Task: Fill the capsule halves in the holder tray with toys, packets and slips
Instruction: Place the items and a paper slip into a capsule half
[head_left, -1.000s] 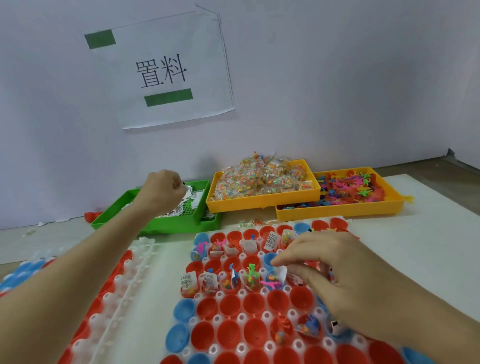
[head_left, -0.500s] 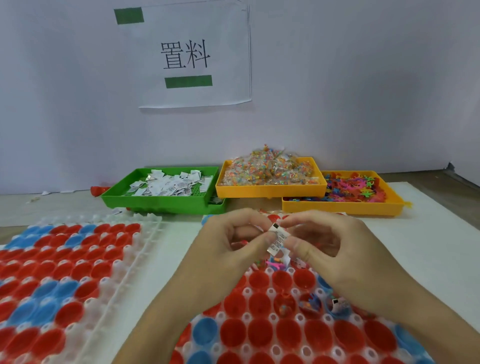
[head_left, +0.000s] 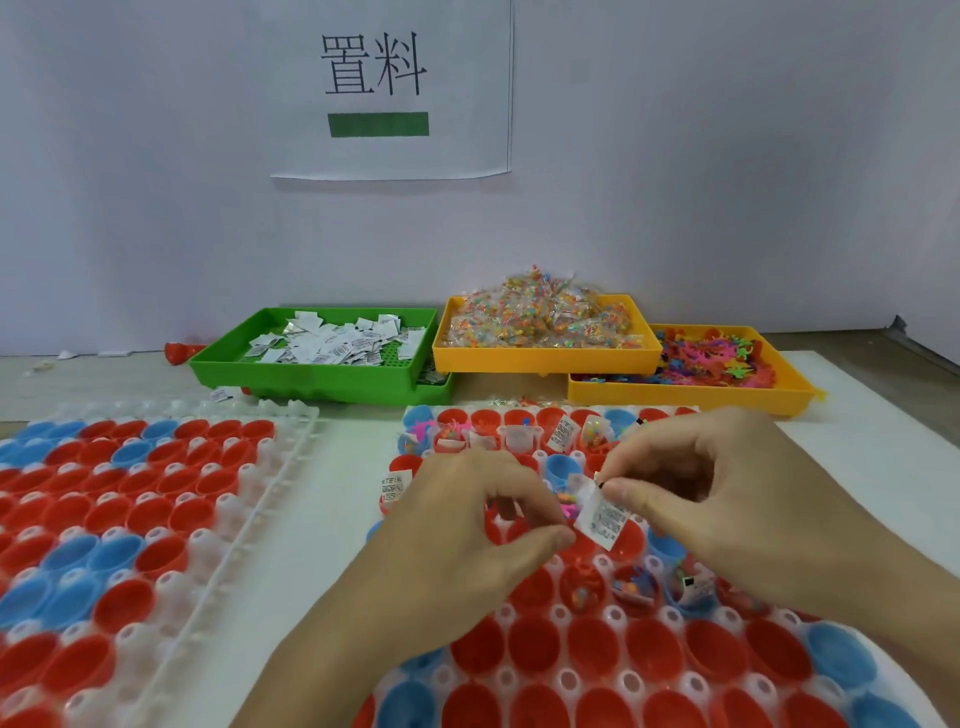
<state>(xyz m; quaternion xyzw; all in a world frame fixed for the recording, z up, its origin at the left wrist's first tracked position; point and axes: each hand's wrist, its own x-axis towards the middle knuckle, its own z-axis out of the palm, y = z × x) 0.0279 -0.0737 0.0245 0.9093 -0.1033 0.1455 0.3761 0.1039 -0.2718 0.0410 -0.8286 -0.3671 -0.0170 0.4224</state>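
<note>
While the slip (head_left: 605, 514) hangs over the holder tray (head_left: 597, 670), pinched between right hand (head_left: 727, 499) thumb and forefinger, left hand (head_left: 467, 525) fingertips curl beside its lower corner; contact unclear. Advice: peel off one slip only, drop it flat into an unfilled red capsule half (head_left: 592, 649). Green bin (head_left: 322, 371) of slips sits behind.

bg: pale wall (head_left: 727, 156) | paper sign (head_left: 389, 88) w/ green bar | white tabletop (head_left: 883, 415)

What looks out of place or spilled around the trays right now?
A few strays: a loose slip lies on the table in front of the green tray, and some slips have spilled behind that tray's right corner. A red capsule half sits alone left of the tray. Otherwise nothing looks damaged.
</note>
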